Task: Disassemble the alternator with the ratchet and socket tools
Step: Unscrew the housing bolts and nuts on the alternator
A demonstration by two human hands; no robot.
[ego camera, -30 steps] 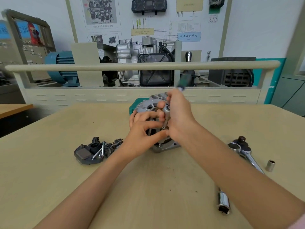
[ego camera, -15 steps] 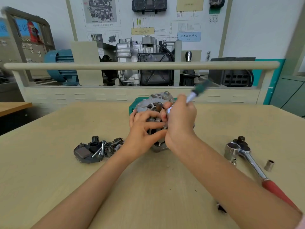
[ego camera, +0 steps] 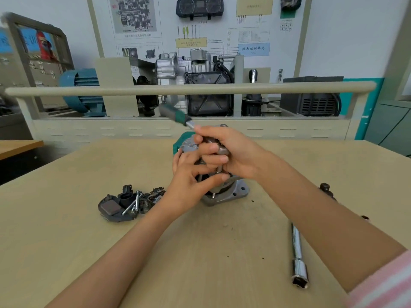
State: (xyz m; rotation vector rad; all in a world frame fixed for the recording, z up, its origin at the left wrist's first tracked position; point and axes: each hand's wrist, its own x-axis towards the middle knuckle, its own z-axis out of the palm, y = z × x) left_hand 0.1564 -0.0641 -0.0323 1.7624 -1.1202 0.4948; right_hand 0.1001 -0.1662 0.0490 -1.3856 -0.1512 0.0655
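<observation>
On the tan bench [ego camera: 66, 252], at left, a heap of removed parts [ego camera: 129, 203]: dark plastic cover, bolts, small metal pieces. The left hand [ego camera: 189, 181] holds the alternator [ego camera: 224, 192], its fingers [ego camera: 206, 168] spread and curved round the ribbed grey casing, thumb across the front. The alternator stands at bench centre on a flat cast base. The right hand [ego camera: 231, 152] grips the ratchet [ego camera: 178, 117] near its head, fingers curled tight; the green handle angles up-left. Right of them lies a chrome extension bar with socket [ego camera: 298, 258], smooth and cylindrical.
</observation>
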